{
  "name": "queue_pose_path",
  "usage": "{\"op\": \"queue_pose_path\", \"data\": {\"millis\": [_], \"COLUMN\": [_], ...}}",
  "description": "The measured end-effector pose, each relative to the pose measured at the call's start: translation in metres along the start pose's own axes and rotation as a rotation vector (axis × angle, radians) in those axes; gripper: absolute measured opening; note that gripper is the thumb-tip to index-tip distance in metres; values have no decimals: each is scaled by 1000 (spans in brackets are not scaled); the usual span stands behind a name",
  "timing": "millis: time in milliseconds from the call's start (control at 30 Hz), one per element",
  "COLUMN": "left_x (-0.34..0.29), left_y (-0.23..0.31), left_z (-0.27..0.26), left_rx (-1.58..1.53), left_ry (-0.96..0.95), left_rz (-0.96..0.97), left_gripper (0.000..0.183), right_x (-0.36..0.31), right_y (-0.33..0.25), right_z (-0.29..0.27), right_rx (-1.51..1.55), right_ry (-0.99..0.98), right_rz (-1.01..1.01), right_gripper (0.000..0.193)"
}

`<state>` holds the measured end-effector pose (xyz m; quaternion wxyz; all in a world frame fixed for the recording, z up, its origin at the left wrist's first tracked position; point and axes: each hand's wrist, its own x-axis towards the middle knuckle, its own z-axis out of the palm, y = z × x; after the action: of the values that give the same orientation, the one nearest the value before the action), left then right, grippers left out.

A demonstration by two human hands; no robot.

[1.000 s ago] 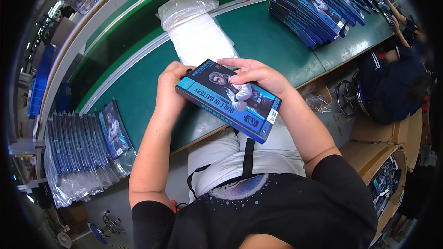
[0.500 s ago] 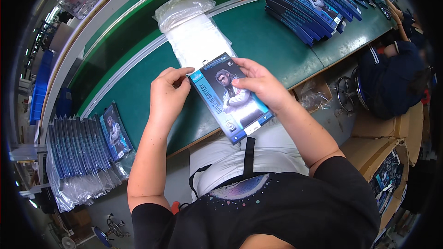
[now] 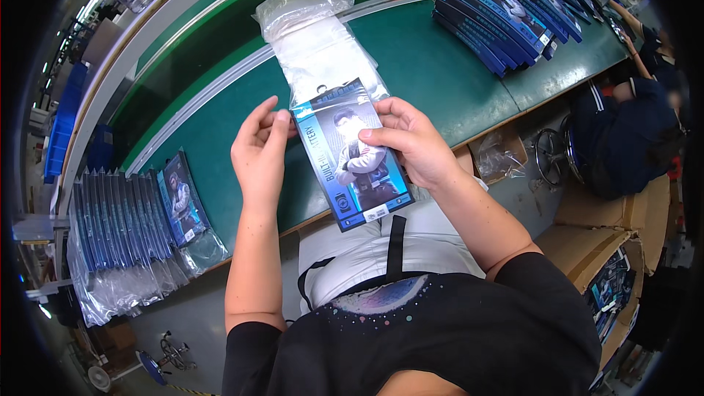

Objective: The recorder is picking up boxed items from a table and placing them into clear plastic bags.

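Observation:
A flat blue and black box with a picture of a person on its front is tilted over the table's near edge. My right hand grips its right side, thumb across the front and fingers behind. Beside its upper left edge, my left hand has its fingers apart; some fingertips are close to or touching the box, and I cannot tell which. Clear plastic crosses the box's far end, over a stack of clear plastic bags lying on the green table.
Bagged boxes stand in a row at the left, with one box leaning beside them. Stacked boxes lie at the far right. A cardboard carton sits at right, near a seated person.
The box has turned more upright and shifted slightly left, and clear plastic now crosses its far end. My left hand has loosened from a pinch at its corner, fingers spreading.

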<state>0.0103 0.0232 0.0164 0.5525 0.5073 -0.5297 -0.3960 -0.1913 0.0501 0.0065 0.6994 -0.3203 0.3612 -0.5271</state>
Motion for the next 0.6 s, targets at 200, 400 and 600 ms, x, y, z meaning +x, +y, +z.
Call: {"op": "queue_pose_path", "data": {"millis": [200,400,600], "left_x": [3,-4,-8], "left_y": [-9,-9,-7], "left_z": [7,16,17], "left_rx": [-99,-316,-286], "left_ry": [-12,13,37], "left_rz": [-186,-395,-350], "left_gripper": [24,20,21], "right_x": [1,-6,-9], "right_y": [2,8,8], "right_z": [-7,-3,-3], "right_rx": [-75,-52,-118], "right_ry": [-43,24,44], "right_rz": [-71,-150,-163], "right_gripper": [59,58,54]}}
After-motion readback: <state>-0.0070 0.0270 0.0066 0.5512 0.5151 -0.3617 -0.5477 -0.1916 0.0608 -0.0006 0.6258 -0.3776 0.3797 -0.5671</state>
